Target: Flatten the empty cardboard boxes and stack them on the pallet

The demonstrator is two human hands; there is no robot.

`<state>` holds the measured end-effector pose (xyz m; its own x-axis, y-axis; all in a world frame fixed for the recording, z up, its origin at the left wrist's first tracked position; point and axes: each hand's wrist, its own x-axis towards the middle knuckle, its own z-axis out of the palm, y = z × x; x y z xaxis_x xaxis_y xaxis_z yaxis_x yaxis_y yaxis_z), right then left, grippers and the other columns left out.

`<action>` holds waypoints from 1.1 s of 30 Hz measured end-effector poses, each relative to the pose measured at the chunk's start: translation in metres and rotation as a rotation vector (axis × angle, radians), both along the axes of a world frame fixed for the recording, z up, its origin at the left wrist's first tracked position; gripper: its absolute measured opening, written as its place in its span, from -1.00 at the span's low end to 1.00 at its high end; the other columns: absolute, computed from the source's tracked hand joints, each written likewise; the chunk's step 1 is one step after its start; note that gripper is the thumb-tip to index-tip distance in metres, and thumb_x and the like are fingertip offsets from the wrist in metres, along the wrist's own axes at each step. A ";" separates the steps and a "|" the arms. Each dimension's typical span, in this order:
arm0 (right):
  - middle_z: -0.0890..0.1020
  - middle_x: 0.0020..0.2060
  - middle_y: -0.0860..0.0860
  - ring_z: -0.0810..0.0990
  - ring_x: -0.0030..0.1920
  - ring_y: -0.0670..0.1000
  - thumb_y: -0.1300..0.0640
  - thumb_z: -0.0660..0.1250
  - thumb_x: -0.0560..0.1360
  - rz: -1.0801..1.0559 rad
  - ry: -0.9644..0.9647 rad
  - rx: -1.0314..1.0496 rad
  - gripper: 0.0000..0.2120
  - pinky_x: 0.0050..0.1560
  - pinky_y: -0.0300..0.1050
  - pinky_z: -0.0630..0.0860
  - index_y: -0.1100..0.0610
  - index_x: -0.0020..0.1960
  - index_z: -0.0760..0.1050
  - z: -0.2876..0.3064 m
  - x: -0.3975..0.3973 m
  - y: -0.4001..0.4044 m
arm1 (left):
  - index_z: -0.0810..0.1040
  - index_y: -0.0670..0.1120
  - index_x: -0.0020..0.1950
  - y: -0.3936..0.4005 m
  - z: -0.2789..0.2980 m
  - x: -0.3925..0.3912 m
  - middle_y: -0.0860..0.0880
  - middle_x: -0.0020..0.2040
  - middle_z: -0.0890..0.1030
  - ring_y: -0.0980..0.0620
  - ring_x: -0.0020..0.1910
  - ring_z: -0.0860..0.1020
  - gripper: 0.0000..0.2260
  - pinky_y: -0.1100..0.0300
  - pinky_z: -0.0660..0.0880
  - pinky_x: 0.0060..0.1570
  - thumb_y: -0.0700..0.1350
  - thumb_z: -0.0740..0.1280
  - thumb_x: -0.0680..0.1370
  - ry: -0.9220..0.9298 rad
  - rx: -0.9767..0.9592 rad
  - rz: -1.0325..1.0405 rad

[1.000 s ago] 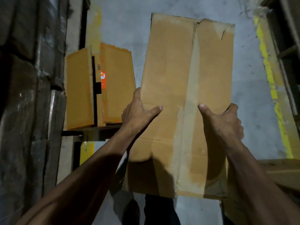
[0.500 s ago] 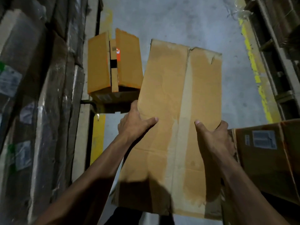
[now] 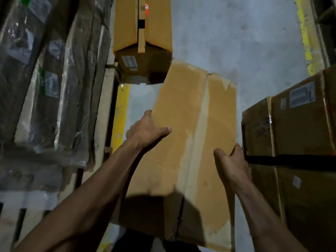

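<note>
1. Holding a flattened cardboard box [image 3: 192, 135] out in front at mid-frame, above the grey concrete floor [image 3: 245, 42], its long axis running away from the body and its far end tilting slightly left.
2. Gripping the flattened cardboard box's left edge with the left hand [image 3: 147, 131]: thumb lying across the top face, fingers wrapping under the edge and out of sight.
3. Gripping the flattened cardboard box's right edge with the right hand [image 3: 231, 162]: thumb pressing on the top face, fingers curling round the edge beneath.
4. Showing a pale strip of old tape residue down the middle of the flattened cardboard box, a small tear at its far right corner, and shadow falling over its near left part.
5. Standing just beyond the flattened cardboard box's far left corner: an upright orange-brown box [image 3: 143, 33], top flaps meeting along a centre seam, a white label on its near side, an orange mark near the seam.
6. Rising to the left of the flattened cardboard box: stacked goods in plastic wrap [image 3: 51, 84], with small labels showing through the film, sitting on pale wooden boards.
7. Running between that wrapped stack and the flattened cardboard box: a yellow painted floor stripe [image 3: 121, 113].
8. Sitting close to the right of the flattened cardboard box, near the right hand: stacked brown cartons [image 3: 300, 142] bearing white labels and a dark band across them.
9. Running beyond those cartons, far right of the flattened cardboard box: a second yellow line [image 3: 305, 33] along the floor.
</note>
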<state>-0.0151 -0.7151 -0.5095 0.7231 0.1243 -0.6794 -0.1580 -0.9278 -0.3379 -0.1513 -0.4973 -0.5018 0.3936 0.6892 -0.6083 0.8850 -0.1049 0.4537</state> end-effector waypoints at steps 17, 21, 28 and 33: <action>0.44 0.42 0.18 0.41 0.38 0.33 -0.25 0.28 0.55 0.092 -0.256 -0.014 -0.24 0.35 0.22 0.30 -0.04 0.61 0.05 -0.066 -0.099 -0.019 | 0.35 0.08 0.41 -0.049 -0.094 -0.127 0.04 0.23 0.60 -0.15 0.22 0.55 -0.31 -0.06 0.46 0.21 0.31 0.45 0.38 -0.127 0.098 0.186; 0.46 0.40 0.19 0.41 0.37 0.32 -0.27 0.29 0.54 0.072 -0.288 0.008 -0.27 0.33 0.19 0.33 0.00 0.57 0.14 -0.071 -0.111 -0.028 | 0.35 0.10 0.37 -0.059 -0.103 -0.143 0.10 0.18 0.59 -0.12 0.21 0.56 -0.36 -0.10 0.47 0.22 0.31 0.44 0.39 -0.233 0.065 0.165; 0.54 0.30 0.15 0.49 0.28 0.29 -0.32 0.32 0.49 0.037 -0.270 0.067 -0.32 0.23 0.16 0.42 0.03 0.46 0.29 -0.086 -0.145 -0.044 | 0.37 0.17 0.31 -0.058 -0.119 -0.180 0.15 0.16 0.60 -0.01 0.18 0.58 -0.26 -0.08 0.51 0.23 0.42 0.42 0.21 -0.353 -0.026 0.147; 0.56 0.24 0.13 0.51 0.22 0.27 -0.33 0.29 0.51 -0.017 -0.359 0.103 -0.38 0.18 0.13 0.41 0.03 0.41 0.35 -0.105 -0.167 -0.058 | 0.46 0.21 0.17 -0.066 -0.144 -0.199 0.26 0.01 0.61 0.08 0.09 0.61 -0.45 -0.02 0.55 0.17 0.39 0.47 0.28 -0.416 0.013 0.180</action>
